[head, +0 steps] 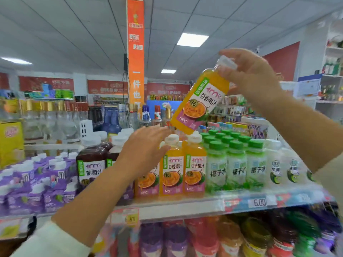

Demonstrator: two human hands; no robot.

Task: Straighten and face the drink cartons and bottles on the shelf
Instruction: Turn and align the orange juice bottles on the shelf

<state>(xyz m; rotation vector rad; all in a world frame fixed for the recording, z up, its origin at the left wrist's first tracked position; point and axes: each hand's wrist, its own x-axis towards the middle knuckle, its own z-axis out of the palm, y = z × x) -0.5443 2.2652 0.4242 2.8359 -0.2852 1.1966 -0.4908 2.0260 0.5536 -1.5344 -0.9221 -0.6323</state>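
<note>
My right hand (248,75) grips the white cap and neck of an orange passion fruit juice bottle (199,102), lifted and tilted above the shelf row. My left hand (146,145) reaches with straight fingers over the top shelf, in front of the leftmost orange bottle; whether it touches one I cannot tell. Two more orange juice bottles (183,171) stand upright facing forward. Dark grape juice bottles (91,164) stand to their left, green-capped coconut water bottles (235,166) to their right.
Purple drink pouches (37,186) fill the shelf's left end, white bottles (284,167) its right end. The shelf edge (185,206) carries price tags. Coloured bottles (222,238) crowd the shelf below. Glass bottles (111,117) stand behind, and a yellow box (11,141) sits at left.
</note>
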